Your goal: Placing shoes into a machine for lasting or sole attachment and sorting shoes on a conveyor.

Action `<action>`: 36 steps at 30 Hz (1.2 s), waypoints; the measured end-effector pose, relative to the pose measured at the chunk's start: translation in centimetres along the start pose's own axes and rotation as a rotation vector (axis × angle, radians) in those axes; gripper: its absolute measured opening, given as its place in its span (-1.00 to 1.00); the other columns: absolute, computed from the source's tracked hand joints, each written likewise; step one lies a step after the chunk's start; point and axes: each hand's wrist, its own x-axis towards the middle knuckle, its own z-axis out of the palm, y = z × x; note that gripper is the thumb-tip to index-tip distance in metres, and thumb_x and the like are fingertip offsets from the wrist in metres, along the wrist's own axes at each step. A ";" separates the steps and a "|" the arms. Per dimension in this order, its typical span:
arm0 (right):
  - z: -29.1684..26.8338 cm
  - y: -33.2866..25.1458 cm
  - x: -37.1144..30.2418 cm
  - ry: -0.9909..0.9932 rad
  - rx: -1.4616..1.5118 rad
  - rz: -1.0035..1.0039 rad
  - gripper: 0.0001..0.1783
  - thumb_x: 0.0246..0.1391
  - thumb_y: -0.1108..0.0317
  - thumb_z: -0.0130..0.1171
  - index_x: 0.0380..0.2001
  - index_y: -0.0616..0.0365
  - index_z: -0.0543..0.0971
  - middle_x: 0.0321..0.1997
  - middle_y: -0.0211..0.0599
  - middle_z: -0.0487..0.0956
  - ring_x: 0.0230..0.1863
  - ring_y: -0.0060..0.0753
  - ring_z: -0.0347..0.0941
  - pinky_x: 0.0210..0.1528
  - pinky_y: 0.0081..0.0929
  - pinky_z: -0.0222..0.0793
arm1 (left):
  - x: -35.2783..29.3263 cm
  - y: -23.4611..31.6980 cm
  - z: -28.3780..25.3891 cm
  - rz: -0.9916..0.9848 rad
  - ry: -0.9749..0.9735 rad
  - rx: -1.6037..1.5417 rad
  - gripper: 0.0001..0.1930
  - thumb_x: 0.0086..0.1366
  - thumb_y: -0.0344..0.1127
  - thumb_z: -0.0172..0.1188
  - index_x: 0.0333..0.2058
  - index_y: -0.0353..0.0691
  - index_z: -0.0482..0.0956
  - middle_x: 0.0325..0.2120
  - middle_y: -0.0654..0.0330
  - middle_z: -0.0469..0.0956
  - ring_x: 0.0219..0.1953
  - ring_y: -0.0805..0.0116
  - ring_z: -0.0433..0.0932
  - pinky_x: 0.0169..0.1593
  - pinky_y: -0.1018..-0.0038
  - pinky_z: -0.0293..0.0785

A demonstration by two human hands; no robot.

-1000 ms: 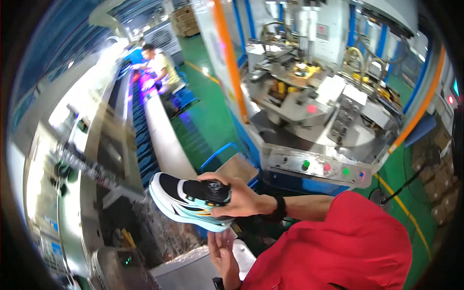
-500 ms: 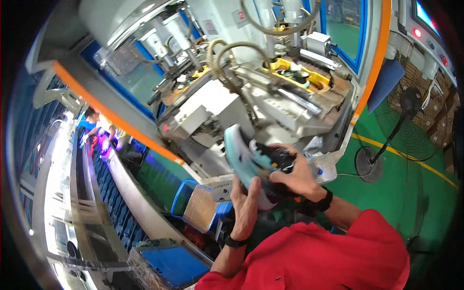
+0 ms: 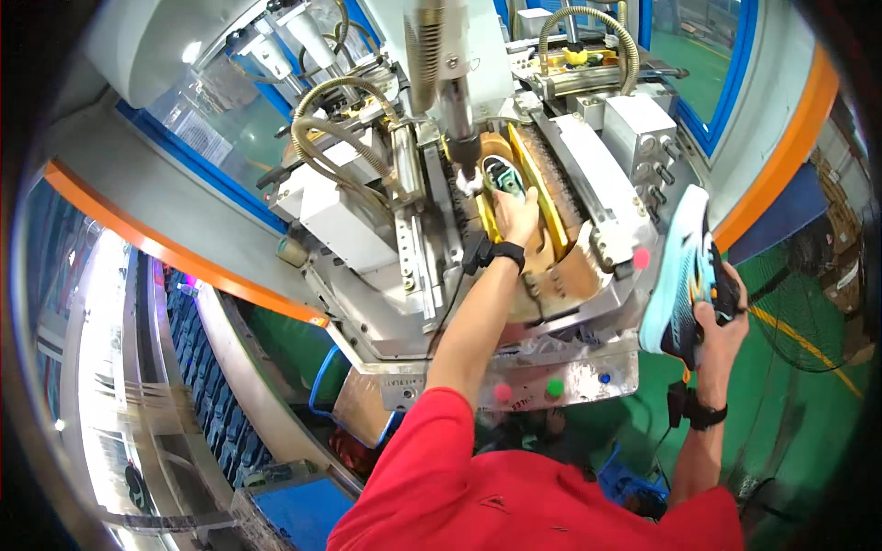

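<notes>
My left hand [image 3: 516,220] reaches forward into the machine's front station. Its fingers are closed on the heel end of a dark shoe with white and green parts [image 3: 504,176], which lies between yellow side plates [image 3: 538,184]. Part of that shoe is hidden by the hand. Off to the right, my right hand [image 3: 724,332] grips a second shoe [image 3: 684,280] by its black upper. This one has a thick pale blue and white sole, stands toe up, and shows a small orange tab at its lower end.
A metal plunger [image 3: 461,129] comes down just left of the clamped shoe. Hoses [image 3: 344,101] and white blocks surround the station. Coloured buttons [image 3: 555,387] line the machine's front edge. An orange-edged frame [image 3: 781,138] and a fan [image 3: 808,312] stand at right; a conveyor [image 3: 220,404] runs at left.
The pale-soled shoe was in both hands; now only my right hand holds it, farther right. My left hand has moved forward onto another shoe. The machine's stations have shifted, bringing one in front of me.
</notes>
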 end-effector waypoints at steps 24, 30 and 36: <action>42.8 14.7 12.0 -0.551 -1.030 -0.176 -0.52 -0.16 0.23 0.22 -0.22 0.42 0.50 -0.22 0.19 0.62 -0.13 0.07 0.60 -0.05 -0.15 0.50 | -24.7 -4.8 -39.8 -0.516 -0.107 -0.774 -0.44 0.13 -0.43 0.19 0.13 -0.46 0.34 -0.07 0.15 0.52 -0.06 0.39 0.52 0.09 0.47 0.39; 43.6 17.0 10.0 -0.405 -1.057 -0.130 -0.39 -0.09 0.21 0.23 -0.07 0.37 0.25 -0.22 0.30 0.55 -0.20 0.31 0.55 -0.12 0.01 0.50 | -34.8 -5.9 -43.7 -0.624 0.420 -0.765 -0.50 0.17 -0.43 0.14 0.12 -0.39 0.35 -0.11 0.12 0.52 -0.10 0.33 0.54 -0.04 0.42 0.49; 33.1 4.5 -10.8 -0.882 -0.401 -0.584 -0.66 -0.02 0.46 0.18 -0.10 0.21 0.51 -0.17 0.07 0.52 -0.09 0.11 0.44 -0.07 -0.09 0.37 | -43.8 -8.1 -41.7 -0.782 0.800 -0.880 -0.69 0.24 -0.43 0.16 -0.04 -0.36 0.46 -0.21 0.16 0.54 -0.21 0.35 0.56 -0.24 0.48 0.53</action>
